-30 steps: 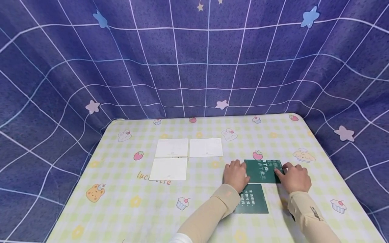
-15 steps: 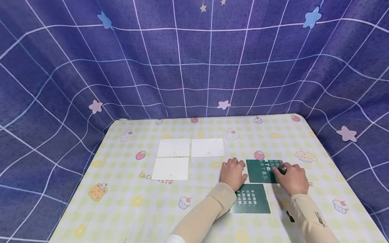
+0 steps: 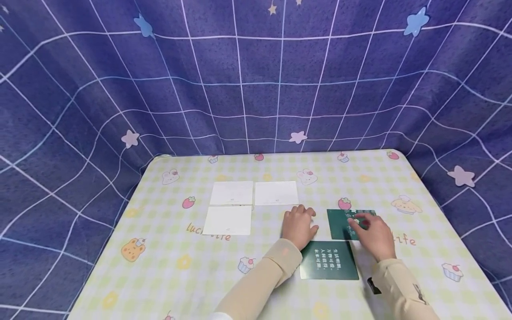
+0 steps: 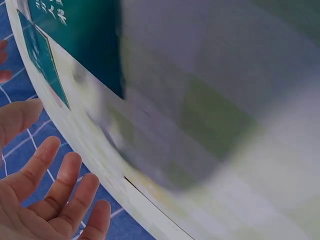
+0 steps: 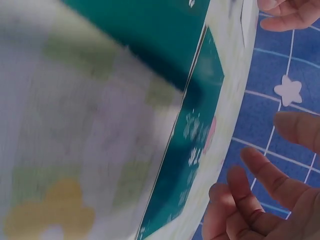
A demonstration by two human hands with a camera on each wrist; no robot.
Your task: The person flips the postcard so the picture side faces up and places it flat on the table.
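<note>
Two dark green cards with white writing lie flat at the right of the table, one beyond the other. Over the far card (image 3: 338,226) hovers my right hand (image 3: 377,236), covering its right end; the fingers are loosely bent and hold nothing. In the right wrist view that hand (image 5: 272,205) appears apart from the card (image 5: 182,155). My left hand (image 3: 298,227) is just left of the cards, fingers spread, close to the near card's (image 3: 330,261) upper left corner. The left wrist view has its fingers (image 4: 67,180) parted with nothing between them.
Three white cards make an L left of centre: a far left one (image 3: 232,193), a far right one (image 3: 277,194) and a near one (image 3: 228,221). A checkered tablecloth (image 3: 168,284) with cartoon prints covers the table. Behind hangs a blue grid curtain (image 3: 256,100).
My left hand has drawn left, off the green cards. My right hand has come away from the far card's right edge and moved left above it. The view has shifted slightly.
</note>
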